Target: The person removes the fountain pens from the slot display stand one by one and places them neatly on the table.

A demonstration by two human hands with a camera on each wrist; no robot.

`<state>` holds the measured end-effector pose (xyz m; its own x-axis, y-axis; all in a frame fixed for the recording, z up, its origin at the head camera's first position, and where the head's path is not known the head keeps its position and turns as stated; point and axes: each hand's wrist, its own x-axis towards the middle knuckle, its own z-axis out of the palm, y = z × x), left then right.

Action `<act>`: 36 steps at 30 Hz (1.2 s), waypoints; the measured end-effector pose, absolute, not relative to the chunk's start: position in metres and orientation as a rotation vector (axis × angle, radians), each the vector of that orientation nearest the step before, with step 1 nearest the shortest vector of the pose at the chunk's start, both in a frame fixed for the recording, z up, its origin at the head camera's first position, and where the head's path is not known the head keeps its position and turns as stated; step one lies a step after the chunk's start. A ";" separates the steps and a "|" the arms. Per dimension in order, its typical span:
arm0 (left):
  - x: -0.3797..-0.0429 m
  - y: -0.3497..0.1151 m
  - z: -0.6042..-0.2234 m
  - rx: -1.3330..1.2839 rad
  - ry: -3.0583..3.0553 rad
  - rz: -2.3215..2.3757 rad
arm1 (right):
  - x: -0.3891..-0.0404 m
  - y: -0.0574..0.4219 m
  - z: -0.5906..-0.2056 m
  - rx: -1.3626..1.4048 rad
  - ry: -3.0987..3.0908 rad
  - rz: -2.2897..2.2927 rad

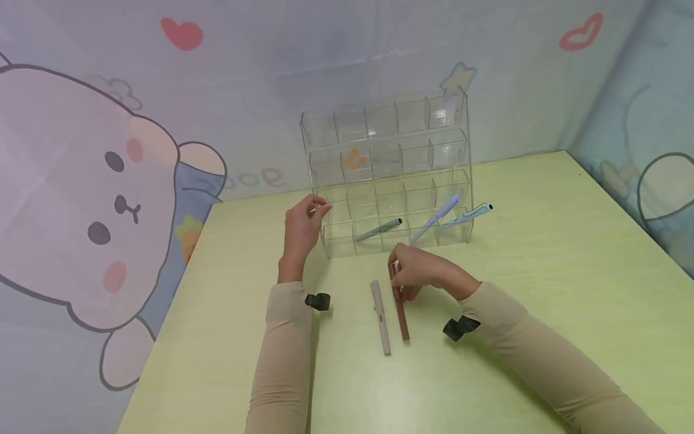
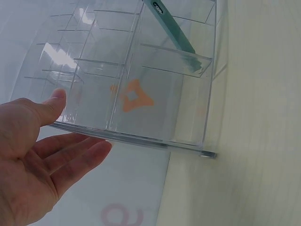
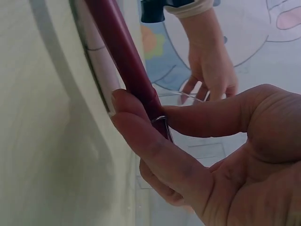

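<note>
My left hand (image 1: 303,228) grips the left side edge of a clear tiered pen rack (image 1: 386,141), thumb on one side and fingers on the other in the left wrist view. With its thumb and fingers, my right hand (image 1: 425,269) pinches a dark red pen (image 3: 123,49) near its metal clip. That pen slants just in front of the rack. To its left a greyish-pink pen (image 1: 381,319) lies on the table. The rack's lowest tier holds a green pen (image 1: 382,229), a lavender pen (image 1: 440,214) and a light blue pen (image 1: 470,214), all leaning.
The rack stands towards the back of the pale yellow-green table (image 1: 542,289), close to a printed cloth backdrop (image 1: 244,90). A second printed cloth (image 1: 650,120) borders the right side. A small black camera (image 1: 459,327) sits at my right wrist.
</note>
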<state>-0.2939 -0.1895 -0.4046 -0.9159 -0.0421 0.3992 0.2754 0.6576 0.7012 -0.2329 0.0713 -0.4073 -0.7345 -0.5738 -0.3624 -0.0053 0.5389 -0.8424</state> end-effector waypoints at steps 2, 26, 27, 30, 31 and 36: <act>-0.294 -0.189 -0.405 -0.184 -2.494 -1.150 | -0.232 0.069 -0.411 -0.477 2.152 -1.172; -0.293 -0.189 -0.405 -0.209 -2.467 -1.160 | -0.222 0.055 -0.429 -0.592 2.278 -1.028; -0.293 -0.189 -0.405 -0.209 -2.469 -1.162 | -0.222 0.055 -0.429 -0.608 2.282 -1.019; -0.293 -0.189 -0.405 -0.209 -2.475 -1.159 | -0.222 0.055 -0.428 -0.630 2.288 -1.004; -0.293 -0.189 -0.405 -0.208 -2.477 -1.157 | -0.222 0.055 -0.428 -0.627 2.287 -1.006; -0.293 -0.190 -0.404 -0.197 -2.480 -1.159 | -0.221 0.054 -0.426 -0.614 2.295 -1.000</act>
<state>-0.2932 -0.1896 -0.4041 -0.9122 -0.0384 0.4079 0.2882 0.6475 0.7055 -0.2210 0.0543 -0.4258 -0.7407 -0.5984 -0.3053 -0.1839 0.6178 -0.7645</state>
